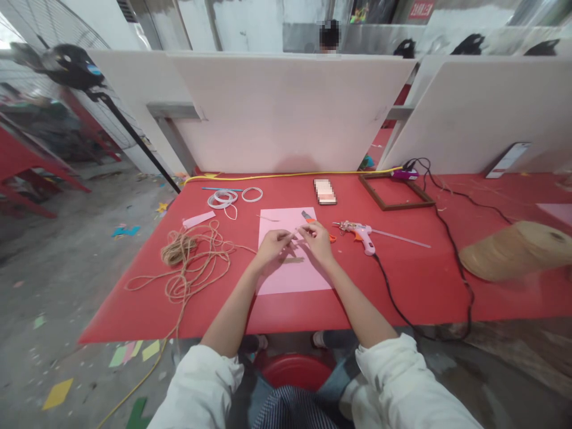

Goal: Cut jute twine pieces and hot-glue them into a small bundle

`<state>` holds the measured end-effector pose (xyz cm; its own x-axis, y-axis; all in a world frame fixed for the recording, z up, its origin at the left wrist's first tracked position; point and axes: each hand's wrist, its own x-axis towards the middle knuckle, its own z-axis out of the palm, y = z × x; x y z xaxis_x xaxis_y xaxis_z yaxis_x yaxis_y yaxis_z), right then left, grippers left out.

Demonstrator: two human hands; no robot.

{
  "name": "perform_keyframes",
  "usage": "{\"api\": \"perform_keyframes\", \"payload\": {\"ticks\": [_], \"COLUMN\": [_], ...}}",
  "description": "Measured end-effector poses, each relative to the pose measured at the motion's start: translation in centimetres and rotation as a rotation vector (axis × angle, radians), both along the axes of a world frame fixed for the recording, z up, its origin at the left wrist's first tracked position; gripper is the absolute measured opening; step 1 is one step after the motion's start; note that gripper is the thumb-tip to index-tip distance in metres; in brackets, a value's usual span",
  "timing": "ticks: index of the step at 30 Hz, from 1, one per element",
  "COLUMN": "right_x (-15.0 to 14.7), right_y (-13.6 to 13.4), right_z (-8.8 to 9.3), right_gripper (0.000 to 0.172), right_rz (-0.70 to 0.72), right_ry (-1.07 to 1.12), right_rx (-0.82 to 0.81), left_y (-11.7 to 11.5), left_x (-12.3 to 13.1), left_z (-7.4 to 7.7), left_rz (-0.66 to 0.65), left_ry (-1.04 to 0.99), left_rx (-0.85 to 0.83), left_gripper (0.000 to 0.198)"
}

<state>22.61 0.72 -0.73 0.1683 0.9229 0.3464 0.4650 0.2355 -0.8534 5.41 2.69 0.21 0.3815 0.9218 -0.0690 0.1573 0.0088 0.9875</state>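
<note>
My left hand [276,245] and my right hand [316,239] meet over a pink sheet of paper [277,285]. The fingertips of both are pinched together close to each other, and whatever small thing lies in them is too fine to make out. A short tan strip [292,260] rests on the sheet just below the fingers. Partly covered by my right hand, an orange and grey utility knife [306,217] lies at the sheet's upper edge. To the right is a pink glue gun [363,235] with a clear glue stick [402,239] in its back.
Loose jute twine [179,250] sprawls at left, below white cord coils [222,198]. A brown wooden frame [384,207], a purple power strip [404,174], a phone [508,159] and a large twine spool [513,253] occupy the right. White boards [290,113] stand behind; black cable [456,250] crosses the table.
</note>
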Motion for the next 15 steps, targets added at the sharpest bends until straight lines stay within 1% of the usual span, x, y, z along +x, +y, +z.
{"api": "perform_keyframes", "payload": {"ticks": [2, 4, 5, 6, 8, 10, 11, 13, 15], "right_x": [0.9, 1.8, 2.2, 2.6, 3.0, 3.1, 3.0, 2.4, 1.0], "right_y": [-0.3, -0.5, -0.6, -0.5, -0.4, -0.6, -0.9, -2.0, -3.7], "right_z": [0.1, 0.1, 0.1, 0.0, 0.1, 0.6, 1.0, 1.8, 2.1], "right_gripper": [0.033, 0.040, 0.043, 0.043, 0.036, 0.025, 0.023, 0.024, 0.024], "right_rz": [-0.137, -0.298, -0.353, -0.376, -0.343, -0.281, -0.267, -0.287, -0.331], "right_ry": [-0.276, -0.529, -0.618, -0.680, -0.744, -0.752, -0.744, -0.719, -0.701], "right_rx": [-0.019, -0.108, -0.164, -0.210, -0.233, -0.204, -0.178, -0.097, 0.036], "left_y": [0.1, 0.2, 0.3, 0.3, 0.4, 0.4, 0.4, 0.5, 0.5], "left_x": [-0.1, -0.1, -0.2, -0.2, -0.2, -0.3, -0.5, -1.0, -1.8], "left_z": [0.0, 0.1, 0.2, 0.2, 0.3, 0.4, 0.4, 0.6, 0.8], "left_rz": [0.048, 0.087, 0.102, 0.115, 0.143, 0.178, 0.199, 0.249, 0.306], "left_ry": [0.003, 0.006, 0.011, 0.018, 0.036, 0.056, 0.067, 0.098, 0.138], "left_rx": [0.004, 0.009, 0.010, 0.013, 0.025, 0.047, 0.060, 0.083, 0.104], "left_gripper": [0.040, 0.039, 0.039, 0.038, 0.036, 0.033, 0.030, 0.025, 0.021]}}
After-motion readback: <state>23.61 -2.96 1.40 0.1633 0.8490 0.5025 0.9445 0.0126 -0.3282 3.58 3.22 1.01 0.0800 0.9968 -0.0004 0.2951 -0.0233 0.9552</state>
